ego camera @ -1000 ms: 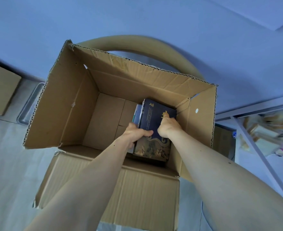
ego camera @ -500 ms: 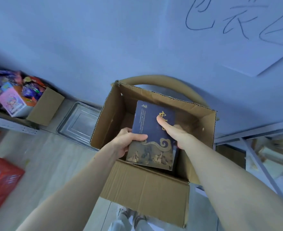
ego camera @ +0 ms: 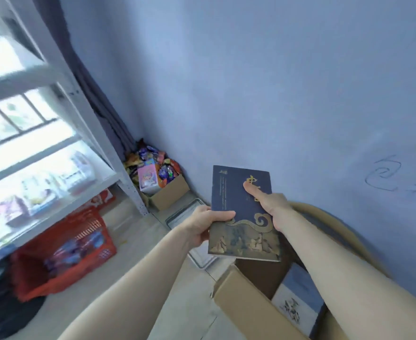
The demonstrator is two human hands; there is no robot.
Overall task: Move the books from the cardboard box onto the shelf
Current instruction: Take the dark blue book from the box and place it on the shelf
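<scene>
Nearest, the cardboard box [ego camera: 246,307] sits open with a pale book [ego camera: 297,303] inside; above it both hands clasp a dark blue book [ego camera: 236,212], left hand [ego camera: 204,224] pinching its edge, right hand [ego camera: 270,204] gripping opposite, thumb on the cover; farther left stands the white shelf [ego camera: 55,190].

Dark blue book [ego camera: 236,204] with gold artwork, cover up, above the open cardboard box [ego camera: 246,305]
</scene>
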